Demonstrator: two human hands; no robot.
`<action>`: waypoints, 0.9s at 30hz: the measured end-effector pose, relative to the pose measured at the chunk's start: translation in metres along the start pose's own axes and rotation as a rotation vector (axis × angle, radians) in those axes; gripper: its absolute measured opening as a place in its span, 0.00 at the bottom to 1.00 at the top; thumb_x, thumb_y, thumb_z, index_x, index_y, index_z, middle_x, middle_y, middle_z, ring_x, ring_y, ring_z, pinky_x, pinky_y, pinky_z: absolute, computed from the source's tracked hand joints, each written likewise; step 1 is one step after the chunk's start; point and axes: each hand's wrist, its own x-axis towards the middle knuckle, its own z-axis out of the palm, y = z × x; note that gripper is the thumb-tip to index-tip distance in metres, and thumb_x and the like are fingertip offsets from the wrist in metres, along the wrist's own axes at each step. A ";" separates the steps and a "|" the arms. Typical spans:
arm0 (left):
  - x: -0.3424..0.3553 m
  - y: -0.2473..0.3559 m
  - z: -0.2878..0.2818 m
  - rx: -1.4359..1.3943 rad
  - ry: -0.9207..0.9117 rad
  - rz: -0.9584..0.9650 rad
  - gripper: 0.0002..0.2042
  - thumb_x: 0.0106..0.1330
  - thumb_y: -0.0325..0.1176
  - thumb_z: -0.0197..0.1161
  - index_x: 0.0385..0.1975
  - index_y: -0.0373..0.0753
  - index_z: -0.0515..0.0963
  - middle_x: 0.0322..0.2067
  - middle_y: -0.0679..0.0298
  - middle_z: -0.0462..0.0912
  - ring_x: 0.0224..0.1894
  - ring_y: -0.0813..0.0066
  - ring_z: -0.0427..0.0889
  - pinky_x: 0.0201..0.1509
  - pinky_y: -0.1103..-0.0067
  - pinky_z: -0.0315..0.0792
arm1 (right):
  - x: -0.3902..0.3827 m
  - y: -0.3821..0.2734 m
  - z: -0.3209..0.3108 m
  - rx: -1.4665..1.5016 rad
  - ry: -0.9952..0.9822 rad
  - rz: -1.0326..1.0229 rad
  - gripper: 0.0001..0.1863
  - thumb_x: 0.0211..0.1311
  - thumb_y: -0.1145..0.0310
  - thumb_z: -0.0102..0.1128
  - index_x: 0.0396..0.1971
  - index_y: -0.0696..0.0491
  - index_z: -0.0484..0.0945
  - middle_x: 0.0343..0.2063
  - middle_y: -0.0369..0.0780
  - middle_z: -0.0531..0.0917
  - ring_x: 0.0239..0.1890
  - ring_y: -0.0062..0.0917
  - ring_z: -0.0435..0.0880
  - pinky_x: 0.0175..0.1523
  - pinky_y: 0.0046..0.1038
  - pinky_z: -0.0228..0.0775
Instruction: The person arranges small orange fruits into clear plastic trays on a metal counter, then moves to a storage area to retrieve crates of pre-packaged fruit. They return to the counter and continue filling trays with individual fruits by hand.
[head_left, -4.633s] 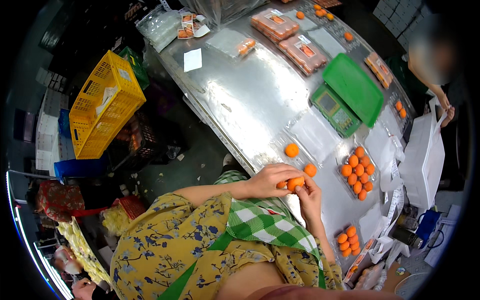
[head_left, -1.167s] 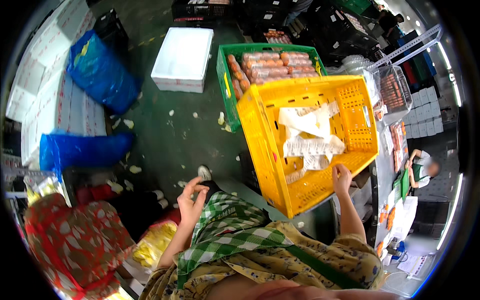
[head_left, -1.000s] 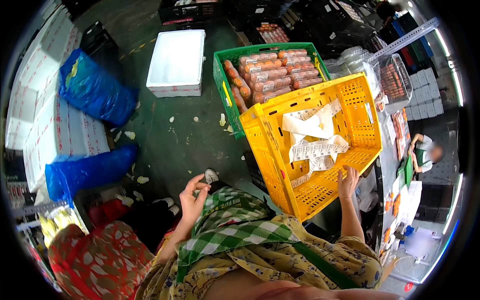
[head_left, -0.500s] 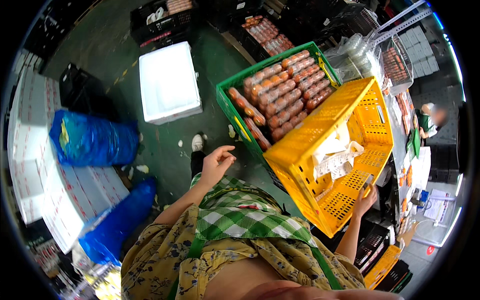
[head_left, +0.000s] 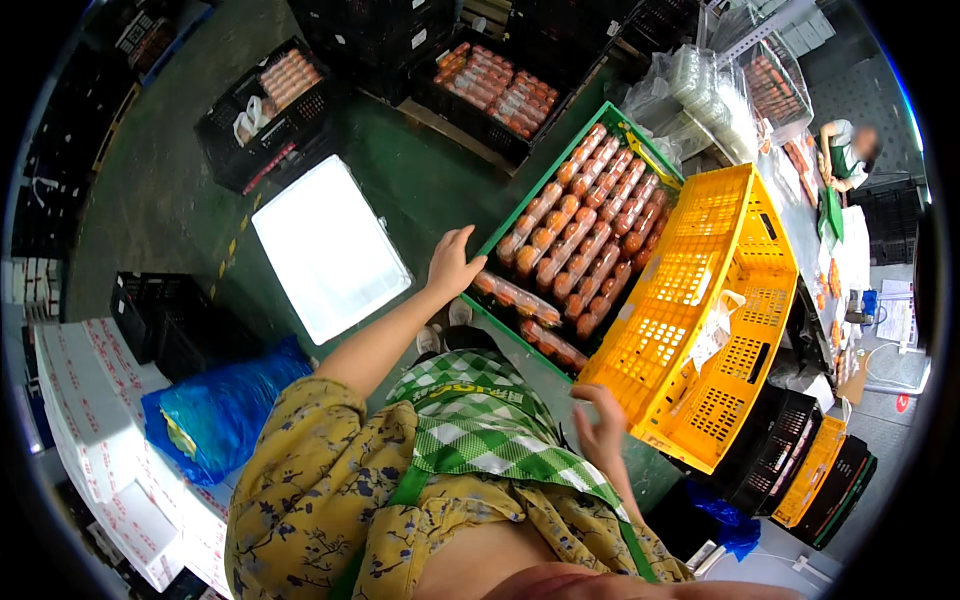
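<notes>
Shifted my right hand (head_left: pixel 602 428) to the yellow crate's (head_left: pixel 660 320) near corner, left hand (head_left: pixel 450 268) beside the green crate (head_left: pixel 520 340): both part-open, empty; fruit packs (head_left: pixel 580 245) already rowed inside green, none lifted.

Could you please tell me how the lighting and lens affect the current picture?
In the head view, the white foam box is almost washed out; small highlights glint on the clear packs in the green crate; the black crates at the top sink into shadow; the fisheye leaves a dark curved rim; the far person's head is blurred.
</notes>
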 end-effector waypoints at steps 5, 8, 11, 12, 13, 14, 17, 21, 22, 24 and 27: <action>0.115 -0.009 -0.004 0.230 -0.134 -0.010 0.34 0.53 0.39 0.64 0.62 0.40 0.60 0.51 0.49 0.71 0.53 0.50 0.71 0.56 0.65 0.67 | 0.023 0.095 0.097 -0.238 -0.123 0.175 0.30 0.45 0.72 0.66 0.51 0.57 0.66 0.49 0.49 0.70 0.52 0.43 0.69 0.54 0.36 0.64; 0.208 0.006 -0.033 0.398 -0.253 -0.126 0.30 0.55 0.35 0.58 0.61 0.43 0.62 0.44 0.53 0.79 0.47 0.55 0.77 0.48 0.64 0.73 | 0.028 0.127 0.121 -0.278 -0.211 0.165 0.31 0.41 0.71 0.68 0.49 0.57 0.68 0.46 0.48 0.71 0.48 0.43 0.70 0.53 0.36 0.65; 0.279 0.029 -0.045 0.359 -0.481 -0.412 0.22 0.56 0.30 0.53 0.54 0.41 0.69 0.38 0.56 0.82 0.45 0.61 0.80 0.47 0.64 0.73 | 0.030 0.132 0.125 -0.285 -0.169 0.147 0.31 0.38 0.71 0.69 0.47 0.55 0.69 0.41 0.47 0.72 0.44 0.42 0.72 0.48 0.38 0.66; 0.293 0.021 -0.035 0.384 -0.454 -0.373 0.22 0.56 0.30 0.53 0.53 0.41 0.69 0.38 0.56 0.83 0.46 0.61 0.80 0.47 0.64 0.73 | 0.029 0.134 0.125 -0.262 -0.145 0.147 0.30 0.38 0.72 0.69 0.47 0.55 0.70 0.41 0.47 0.73 0.43 0.42 0.72 0.47 0.38 0.66; 0.307 0.003 -0.027 0.416 -0.417 -0.340 0.22 0.56 0.30 0.54 0.53 0.40 0.69 0.37 0.56 0.83 0.46 0.62 0.80 0.48 0.64 0.73 | 0.032 0.133 0.124 -0.252 -0.148 0.160 0.29 0.38 0.72 0.68 0.46 0.55 0.71 0.40 0.47 0.73 0.42 0.42 0.72 0.46 0.38 0.67; 0.315 0.001 -0.016 0.439 -0.405 -0.300 0.21 0.56 0.29 0.54 0.52 0.40 0.69 0.37 0.57 0.83 0.46 0.62 0.80 0.48 0.64 0.73 | 0.028 0.133 0.122 -0.250 -0.150 0.199 0.28 0.38 0.73 0.68 0.45 0.55 0.71 0.39 0.47 0.73 0.42 0.42 0.73 0.46 0.39 0.67; 0.344 0.010 0.000 0.454 -0.476 -0.374 0.22 0.56 0.28 0.53 0.54 0.40 0.68 0.38 0.57 0.83 0.48 0.61 0.80 0.51 0.64 0.71 | 0.025 0.145 0.134 -0.275 -0.090 0.217 0.25 0.38 0.74 0.65 0.43 0.55 0.73 0.36 0.46 0.75 0.40 0.42 0.74 0.45 0.39 0.67; 0.366 0.014 0.015 0.423 -0.501 -0.421 0.29 0.57 0.27 0.52 0.63 0.40 0.59 0.38 0.57 0.83 0.45 0.62 0.80 0.50 0.65 0.72 | 0.030 0.142 0.141 -0.296 -0.036 0.278 0.21 0.38 0.75 0.63 0.39 0.54 0.75 0.33 0.44 0.75 0.38 0.41 0.74 0.42 0.40 0.66; 0.371 0.004 0.016 0.443 -0.487 -0.412 0.32 0.56 0.29 0.53 0.64 0.41 0.56 0.34 0.57 0.83 0.39 0.64 0.80 0.42 0.67 0.72 | 0.032 0.143 0.142 -0.294 -0.036 0.284 0.20 0.39 0.75 0.63 0.39 0.54 0.75 0.32 0.44 0.76 0.38 0.41 0.74 0.42 0.40 0.66; 0.387 -0.014 0.026 0.485 -0.471 -0.377 0.37 0.56 0.31 0.54 0.68 0.44 0.50 0.24 0.58 0.82 0.25 0.69 0.80 0.25 0.71 0.73 | 0.040 0.139 0.143 -0.275 0.002 0.315 0.18 0.39 0.76 0.61 0.36 0.54 0.76 0.31 0.44 0.76 0.38 0.41 0.74 0.43 0.40 0.66; 0.413 0.001 0.031 0.456 -0.538 -0.449 0.34 0.58 0.29 0.52 0.68 0.44 0.50 0.37 0.57 0.82 0.36 0.66 0.82 0.39 0.67 0.75 | 0.055 0.118 0.140 -0.262 0.061 0.401 0.15 0.39 0.78 0.60 0.33 0.54 0.77 0.30 0.44 0.76 0.38 0.41 0.74 0.44 0.40 0.65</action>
